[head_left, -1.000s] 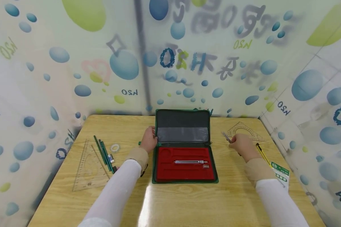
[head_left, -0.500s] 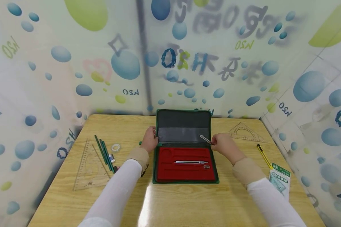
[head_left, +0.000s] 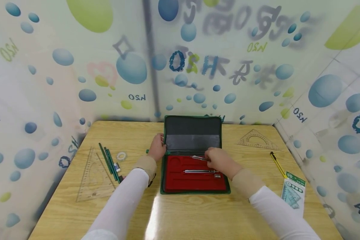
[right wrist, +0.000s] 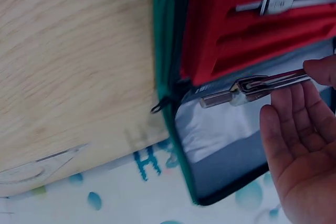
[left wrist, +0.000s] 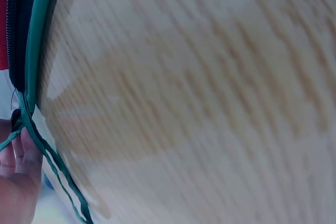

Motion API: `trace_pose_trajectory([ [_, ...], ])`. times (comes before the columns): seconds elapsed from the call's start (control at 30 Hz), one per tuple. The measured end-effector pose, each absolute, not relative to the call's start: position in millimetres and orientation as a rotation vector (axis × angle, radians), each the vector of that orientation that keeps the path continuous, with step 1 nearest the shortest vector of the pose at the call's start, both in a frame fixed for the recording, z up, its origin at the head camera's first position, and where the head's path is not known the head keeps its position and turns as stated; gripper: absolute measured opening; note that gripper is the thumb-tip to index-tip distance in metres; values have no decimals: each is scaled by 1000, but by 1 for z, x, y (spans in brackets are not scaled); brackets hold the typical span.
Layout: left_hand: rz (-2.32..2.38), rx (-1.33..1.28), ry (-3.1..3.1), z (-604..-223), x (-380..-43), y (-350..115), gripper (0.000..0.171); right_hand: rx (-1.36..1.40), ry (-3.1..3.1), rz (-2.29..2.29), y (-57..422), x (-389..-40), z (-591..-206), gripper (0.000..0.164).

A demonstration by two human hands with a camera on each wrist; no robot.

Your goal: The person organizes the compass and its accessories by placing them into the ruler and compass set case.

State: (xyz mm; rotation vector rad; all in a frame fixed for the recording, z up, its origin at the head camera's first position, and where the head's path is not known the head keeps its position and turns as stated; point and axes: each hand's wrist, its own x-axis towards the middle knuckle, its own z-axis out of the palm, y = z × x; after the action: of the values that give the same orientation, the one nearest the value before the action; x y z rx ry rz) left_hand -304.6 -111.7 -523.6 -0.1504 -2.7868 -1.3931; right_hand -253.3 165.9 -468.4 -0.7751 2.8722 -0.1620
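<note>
A green zip case [head_left: 163,173] lies unfolded at the table's middle, its dark lid [head_left: 192,125] standing up behind a red moulded tray [head_left: 195,185]. My left hand [head_left: 157,149] grips the lid's left edge; in the left wrist view, that hand [left wrist: 21,177] is at the green border. Between thumb and fingers, my right hand [head_left: 222,161] pinches a metal drawing compass [head_left: 199,158] over the tray's upper right. The right wrist view has this compass [right wrist: 252,88] legs together, tilted above the tray's back edge. A second silver compass [head_left: 198,171] and a small metal sharpener [head_left: 217,176] sit in the tray.
On the left lie a clear set square [head_left: 91,186], several green pencils [head_left: 111,163], an eraser [head_left: 117,167] and a white ring [head_left: 121,156]. Another set square [head_left: 256,140], a yellow cutter [head_left: 277,165] and a green-white packet [head_left: 294,193] lie right. A patterned wall stands behind.
My right hand has carried the compass leftward from beside the right set square to over the red tray. The left hand keeps its place at the lid.
</note>
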Motion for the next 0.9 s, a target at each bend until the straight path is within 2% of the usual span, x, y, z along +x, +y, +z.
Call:
trace_pose_trajectory([
  [0.27,-1434,-138,-2777,-526,-305,-113,43,-905,2810,-65,145,-248,-478,6],
  [0.47,-1424,-139,-2781,-526,-305,-114,43,-945,2778,-104,137,-251,-484,13],
  [0.63,-1450,-122,-2796,-527,-306,-114,43,-950,2765,-116,136,-255,-486,7],
  [0.9,-1444,-123,-2783,-528,-306,-114,42,-911,2746,-123,135,-257,-483,9],
])
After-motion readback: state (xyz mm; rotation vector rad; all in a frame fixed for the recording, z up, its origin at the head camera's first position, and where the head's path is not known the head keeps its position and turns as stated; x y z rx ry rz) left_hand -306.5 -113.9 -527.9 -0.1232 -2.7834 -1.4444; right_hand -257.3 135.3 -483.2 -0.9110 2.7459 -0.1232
